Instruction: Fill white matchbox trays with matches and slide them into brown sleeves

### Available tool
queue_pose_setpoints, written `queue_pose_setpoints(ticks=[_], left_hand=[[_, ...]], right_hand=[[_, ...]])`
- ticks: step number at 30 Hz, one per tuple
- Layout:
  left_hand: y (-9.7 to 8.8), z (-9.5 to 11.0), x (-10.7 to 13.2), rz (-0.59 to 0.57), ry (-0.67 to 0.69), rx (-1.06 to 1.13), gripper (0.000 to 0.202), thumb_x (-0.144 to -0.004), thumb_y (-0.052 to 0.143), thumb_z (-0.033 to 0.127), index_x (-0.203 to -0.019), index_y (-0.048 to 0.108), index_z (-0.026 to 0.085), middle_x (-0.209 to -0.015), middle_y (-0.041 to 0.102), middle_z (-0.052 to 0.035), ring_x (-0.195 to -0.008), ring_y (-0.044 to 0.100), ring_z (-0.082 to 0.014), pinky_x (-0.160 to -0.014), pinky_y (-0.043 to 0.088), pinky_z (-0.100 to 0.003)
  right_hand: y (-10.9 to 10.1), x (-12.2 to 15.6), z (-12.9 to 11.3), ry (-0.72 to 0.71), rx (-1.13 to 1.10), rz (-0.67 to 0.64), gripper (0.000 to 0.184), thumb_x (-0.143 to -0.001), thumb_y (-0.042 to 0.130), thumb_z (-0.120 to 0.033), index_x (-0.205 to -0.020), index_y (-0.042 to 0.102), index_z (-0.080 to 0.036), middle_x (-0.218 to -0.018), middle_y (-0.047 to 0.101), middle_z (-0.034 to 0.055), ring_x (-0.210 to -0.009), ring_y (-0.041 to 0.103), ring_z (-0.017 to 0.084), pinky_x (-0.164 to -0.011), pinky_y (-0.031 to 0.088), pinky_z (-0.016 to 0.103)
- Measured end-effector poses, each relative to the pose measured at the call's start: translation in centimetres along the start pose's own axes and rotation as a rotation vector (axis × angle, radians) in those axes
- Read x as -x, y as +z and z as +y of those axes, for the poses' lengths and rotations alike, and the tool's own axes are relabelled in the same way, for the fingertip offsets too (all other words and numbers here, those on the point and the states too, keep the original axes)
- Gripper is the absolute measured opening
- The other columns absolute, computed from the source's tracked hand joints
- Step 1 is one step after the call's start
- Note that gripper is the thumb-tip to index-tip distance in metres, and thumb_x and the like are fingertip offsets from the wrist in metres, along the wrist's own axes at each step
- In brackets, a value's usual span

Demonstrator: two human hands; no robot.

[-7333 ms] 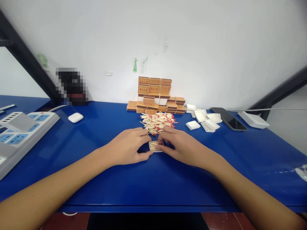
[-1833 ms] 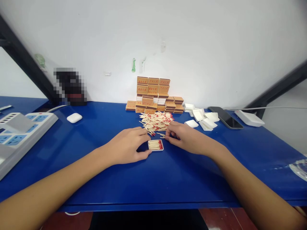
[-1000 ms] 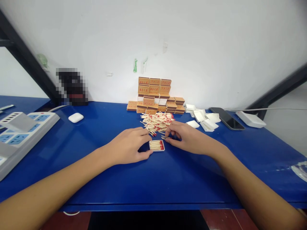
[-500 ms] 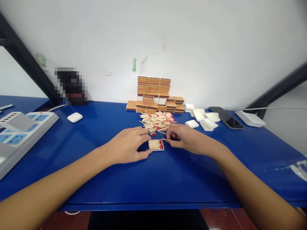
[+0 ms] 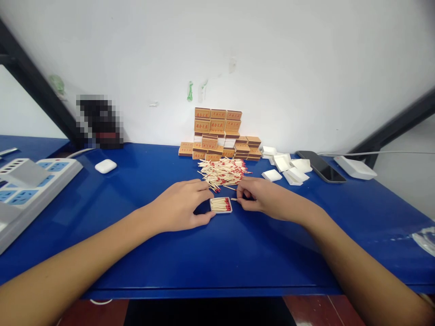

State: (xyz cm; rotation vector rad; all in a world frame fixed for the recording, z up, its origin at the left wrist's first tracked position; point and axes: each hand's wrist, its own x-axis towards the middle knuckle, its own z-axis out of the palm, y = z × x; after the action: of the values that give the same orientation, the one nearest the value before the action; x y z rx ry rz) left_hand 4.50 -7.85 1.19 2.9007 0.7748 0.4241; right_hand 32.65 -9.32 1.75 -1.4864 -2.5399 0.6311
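A small white matchbox tray (image 5: 220,205) partly filled with red-tipped matches lies on the blue table (image 5: 217,253). My left hand (image 5: 180,206) is curled against the tray's left end, thumb and forefinger holding it. My right hand (image 5: 263,198) rests just right of the tray, fingers pinched on a few matches whose ends point toward it. A loose pile of matches (image 5: 222,172) lies right behind both hands.
Stacked brown matchboxes (image 5: 217,136) stand against the wall. Empty white trays (image 5: 287,168), a phone (image 5: 321,166) and a white adapter (image 5: 355,167) lie to the right. An earbud case (image 5: 105,166) and a power strip (image 5: 27,185) sit to the left.
My right hand has drawn a few matches from the pile's edge toward the tray's right side. The tray now shows more matches than 7 seconds ago. My left hand has stayed put.
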Motion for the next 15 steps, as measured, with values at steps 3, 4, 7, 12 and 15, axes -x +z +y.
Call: queue_pose_setpoints(ticks=[3, 4, 7, 12, 15], left_hand=[[0.0, -0.1, 0.0, -0.002, -0.004, 0.002, 0.025, -0.098, 0.064, 0.038, -0.108, 0.073, 0.017, -0.097, 0.068, -0.0059, -0.091, 0.066, -0.0229, -0.077, 0.053, -0.036], [0.0, -0.1, 0.0, -0.004, -0.007, 0.003, 0.025, -0.098, 0.064, 0.038, -0.108, 0.073, 0.017, -0.097, 0.068, -0.0060, -0.091, 0.066, -0.0231, -0.077, 0.053, -0.036], [-0.1, -0.1, -0.1, -0.022, -0.014, 0.011, 0.025, -0.098, 0.063, 0.038, -0.107, 0.073, 0.017, -0.097, 0.068, -0.0061, -0.092, 0.066, -0.0235, -0.078, 0.052, -0.036], [-0.2, 0.0, -0.1, -0.023, -0.009, 0.021, 0.024, -0.098, 0.063, 0.037, -0.108, 0.072, 0.017, -0.099, 0.069, -0.0057, -0.093, 0.066, -0.0233, -0.079, 0.051, -0.036], [-0.1, 0.0, -0.1, -0.024, -0.011, 0.026, 0.027, -0.098, 0.063, 0.039, -0.110, 0.073, 0.017, -0.099, 0.069, -0.0059, -0.094, 0.066, -0.0237, -0.080, 0.052, -0.037]], right_hand=[[0.0, 0.0, -0.3, -0.029, -0.005, 0.029, 0.006, -0.094, 0.061, -0.023, -0.088, 0.061, -0.021, -0.086, 0.064, 0.0026, -0.072, 0.053, 0.017, -0.064, 0.037, 0.029], [0.0, 0.0, -0.6, -0.036, -0.007, 0.052, 0.007, -0.095, 0.061, -0.024, -0.089, 0.061, -0.022, -0.086, 0.064, 0.0026, -0.073, 0.053, 0.017, -0.064, 0.037, 0.029], [0.2, 0.0, -1.8, -0.085, -0.007, 0.130, 0.008, -0.098, 0.060, -0.025, -0.090, 0.060, -0.022, -0.087, 0.063, 0.0027, -0.077, 0.054, 0.018, -0.067, 0.038, 0.029], [0.3, 0.1, -2.4, -0.102, 0.021, 0.156, 0.007, -0.096, 0.061, -0.022, -0.090, 0.057, -0.022, -0.091, 0.062, 0.0029, -0.076, 0.055, 0.017, -0.068, 0.038, 0.029], [0.0, 0.2, -1.8, -0.069, 0.041, 0.137, 0.009, -0.094, 0.062, -0.019, -0.087, 0.057, -0.022, -0.090, 0.062, 0.0034, -0.078, 0.055, 0.018, -0.069, 0.038, 0.029]])
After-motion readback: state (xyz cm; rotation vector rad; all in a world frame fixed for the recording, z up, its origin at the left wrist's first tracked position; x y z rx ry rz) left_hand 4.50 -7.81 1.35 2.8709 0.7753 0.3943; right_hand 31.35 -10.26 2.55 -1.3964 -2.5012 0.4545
